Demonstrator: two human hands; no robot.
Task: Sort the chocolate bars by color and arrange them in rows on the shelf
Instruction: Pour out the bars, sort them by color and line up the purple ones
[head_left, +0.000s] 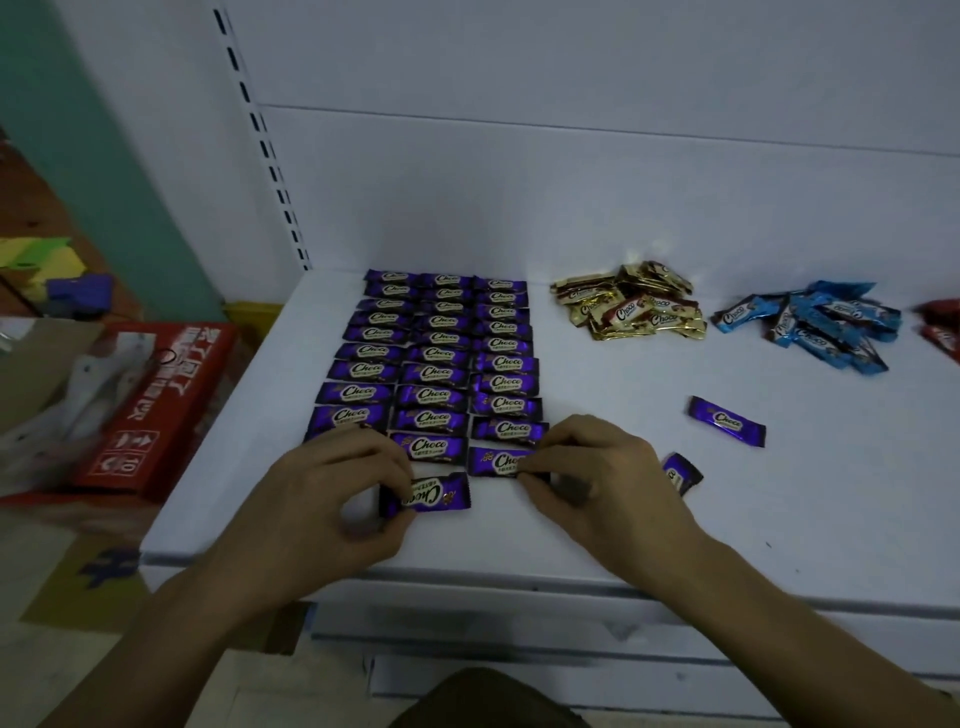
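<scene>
Purple chocolate bars (441, 353) lie in three neat rows on the white shelf (623, 519). My left hand (332, 499) pinches the left end of one purple bar (436, 493) at the front of the middle row. My right hand (602, 473) pinches the right end of the front bar (493, 461) in the right row. Another purple bar (681, 473) pokes out from behind my right hand. A loose purple bar (727, 420) lies to the right. Farther back sit a gold pile (631, 309), a blue pile (815, 327) and red bars (943, 327) at the frame's edge.
The shelf's back wall and a slotted upright (270, 156) rise behind the bars. Left of the shelf, on the floor, stands a red carton (156, 405) beside cardboard and yellow items (36, 260). Lower shelf edges (571, 649) show below the front lip.
</scene>
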